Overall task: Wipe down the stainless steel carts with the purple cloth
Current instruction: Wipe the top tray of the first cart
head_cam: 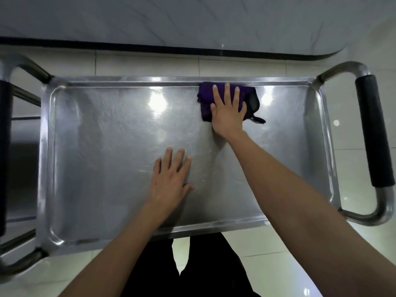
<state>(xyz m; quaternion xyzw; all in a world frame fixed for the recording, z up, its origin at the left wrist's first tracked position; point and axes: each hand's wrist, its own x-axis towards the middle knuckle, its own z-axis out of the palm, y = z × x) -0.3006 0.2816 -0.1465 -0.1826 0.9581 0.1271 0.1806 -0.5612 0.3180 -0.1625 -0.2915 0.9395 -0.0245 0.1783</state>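
A stainless steel cart [102,129] with a shallow tray top fills the view below me. The folded purple cloth [205,97], edged in black, lies against the tray's far rim, right of centre. My right hand [228,110] presses flat on the cloth with straight, spread fingers and hides much of it. My left hand [171,181] rests flat on the bare steel near the tray's middle, fingers straight, holding nothing.
A tubular handle with a black grip [374,133] sticks out at the cart's right end. Another handle [23,67] is at the left end, next to a second steel cart [21,168]. Beyond the cart are a white tiled floor and a wall with a dark baseboard [150,47].
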